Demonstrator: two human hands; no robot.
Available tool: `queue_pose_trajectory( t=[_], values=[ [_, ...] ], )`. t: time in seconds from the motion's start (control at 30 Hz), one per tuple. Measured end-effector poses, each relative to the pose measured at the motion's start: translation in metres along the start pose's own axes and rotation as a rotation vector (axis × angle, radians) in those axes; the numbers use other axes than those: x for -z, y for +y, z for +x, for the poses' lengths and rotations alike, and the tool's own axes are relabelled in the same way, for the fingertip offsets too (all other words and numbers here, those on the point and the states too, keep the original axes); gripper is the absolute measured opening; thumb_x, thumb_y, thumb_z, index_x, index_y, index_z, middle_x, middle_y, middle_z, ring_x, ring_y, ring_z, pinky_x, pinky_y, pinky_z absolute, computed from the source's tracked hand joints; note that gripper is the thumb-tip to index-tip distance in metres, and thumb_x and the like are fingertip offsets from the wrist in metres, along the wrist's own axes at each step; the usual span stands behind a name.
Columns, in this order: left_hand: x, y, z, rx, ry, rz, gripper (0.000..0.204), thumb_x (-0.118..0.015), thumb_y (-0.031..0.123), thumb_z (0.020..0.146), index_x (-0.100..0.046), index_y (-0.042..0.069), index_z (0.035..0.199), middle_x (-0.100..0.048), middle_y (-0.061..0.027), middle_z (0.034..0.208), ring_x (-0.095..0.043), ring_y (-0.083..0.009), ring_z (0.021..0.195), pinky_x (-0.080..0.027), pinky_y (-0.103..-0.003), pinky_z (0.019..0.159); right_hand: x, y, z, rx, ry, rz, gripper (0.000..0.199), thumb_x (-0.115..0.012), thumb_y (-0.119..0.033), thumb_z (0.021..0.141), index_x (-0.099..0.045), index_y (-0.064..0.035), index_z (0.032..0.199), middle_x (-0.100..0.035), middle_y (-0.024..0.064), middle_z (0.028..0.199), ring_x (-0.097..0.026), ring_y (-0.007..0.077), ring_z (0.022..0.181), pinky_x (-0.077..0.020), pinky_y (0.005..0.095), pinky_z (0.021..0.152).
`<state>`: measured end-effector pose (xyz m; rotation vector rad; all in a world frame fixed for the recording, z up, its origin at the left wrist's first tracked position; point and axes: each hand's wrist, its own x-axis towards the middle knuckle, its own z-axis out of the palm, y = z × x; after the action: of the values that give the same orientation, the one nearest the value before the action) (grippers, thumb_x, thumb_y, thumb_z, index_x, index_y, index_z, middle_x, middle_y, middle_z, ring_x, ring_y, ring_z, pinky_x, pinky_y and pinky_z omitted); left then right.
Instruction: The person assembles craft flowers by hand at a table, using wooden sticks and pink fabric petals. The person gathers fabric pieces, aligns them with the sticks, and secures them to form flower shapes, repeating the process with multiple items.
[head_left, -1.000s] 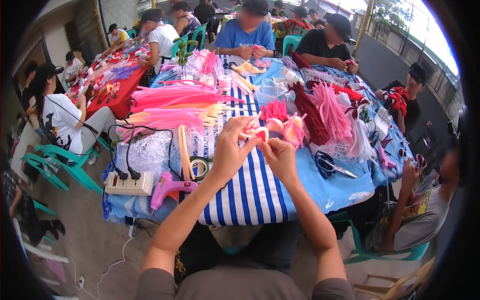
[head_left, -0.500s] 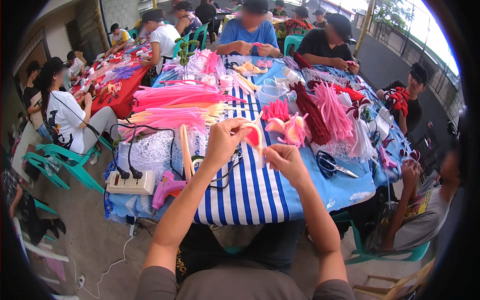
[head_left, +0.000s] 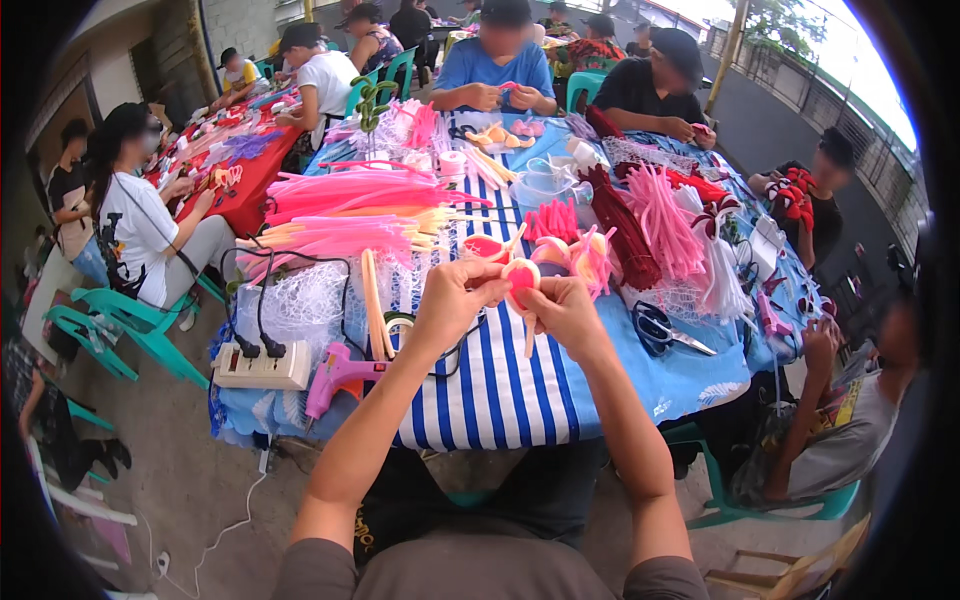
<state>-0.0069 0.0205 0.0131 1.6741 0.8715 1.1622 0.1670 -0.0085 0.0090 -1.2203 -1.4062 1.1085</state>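
Over the striped cloth, both my hands are closed on a petal shape (head_left: 521, 283) of fuzzy pipe cleaner, pink inside with a cream rim. Its cream stem ends hang below the fingers. My left hand (head_left: 455, 300) pinches the petal's left edge, and my right hand (head_left: 565, 312) grips its right side. A second pink petal with a cream rim (head_left: 484, 247) shows just beyond my left fingers; whether it is held or lies on the table I cannot tell. Past my right hand lie several pink and cream petals (head_left: 590, 260) and short pink pipe cleaners (head_left: 552, 220).
Bundles of pink pipe cleaners (head_left: 350, 195) lie at the left, dark red ones (head_left: 620, 230) at the right. A pink glue gun (head_left: 335, 378) and a corded power strip (head_left: 262, 367) sit near the front left edge, scissors (head_left: 670, 332) at the right. People sit around the table.
My right hand has moved up and left from the stem ends to the petal, close beside my left. The second petal now shows beyond my left fingers.
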Motion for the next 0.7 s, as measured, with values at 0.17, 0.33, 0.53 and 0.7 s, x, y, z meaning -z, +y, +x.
queue_pose_trajectory(
  t=[0.17, 0.33, 0.53, 0.7],
  values=[
    [0.001, -0.004, 0.001, -0.050, -0.092, -0.035, 0.017, -0.065, 0.003, 0.084, -0.068, -0.003, 0.099, -0.062, -0.0024, 0.078, -0.058, -0.0068, 0.064, -0.047, -0.019, 0.059, 0.009, 0.006, 0.003, 0.050, -0.075, -0.156, 0.030, -0.062, -0.022, 0.087, -0.065, 0.0026, 0.070, -0.051, -0.0023, 0.054, -0.045, 0.0040, 0.049, -0.0344, 0.0224, 0.043],
    [-0.004, -0.010, -0.001, -0.018, 0.015, -0.057, 0.011, -0.069, 0.007, 0.082, -0.067, -0.002, 0.089, -0.063, -0.0030, 0.068, -0.057, -0.0056, 0.058, -0.044, -0.019, 0.054, 0.004, 0.001, -0.002, -0.016, -0.102, -0.023, 0.036, -0.063, -0.030, 0.088, -0.064, -0.0001, 0.069, -0.055, 0.0003, 0.056, -0.049, 0.0051, 0.047, -0.0384, 0.0211, 0.043],
    [-0.014, -0.005, -0.004, -0.013, 0.104, -0.013, 0.010, -0.067, 0.006, 0.083, -0.067, -0.002, 0.088, -0.063, -0.0034, 0.068, -0.059, -0.0066, 0.058, -0.046, -0.019, 0.054, 0.004, 0.001, -0.006, -0.053, -0.129, 0.015, 0.032, -0.064, -0.026, 0.089, -0.062, -0.0003, 0.070, -0.053, -0.0003, 0.053, -0.049, 0.0053, 0.043, -0.0371, 0.0204, 0.041],
    [-0.012, 0.006, -0.003, -0.077, 0.023, -0.089, 0.010, -0.067, 0.003, 0.083, -0.066, -0.004, 0.089, -0.062, -0.0027, 0.074, -0.060, -0.0073, 0.061, -0.047, -0.020, 0.055, 0.011, -0.001, -0.006, -0.103, -0.163, 0.066, 0.033, -0.063, -0.023, 0.088, -0.061, 0.0013, 0.067, -0.052, 0.0006, 0.051, -0.048, 0.0062, 0.042, -0.0363, 0.0208, 0.040]
  ],
)
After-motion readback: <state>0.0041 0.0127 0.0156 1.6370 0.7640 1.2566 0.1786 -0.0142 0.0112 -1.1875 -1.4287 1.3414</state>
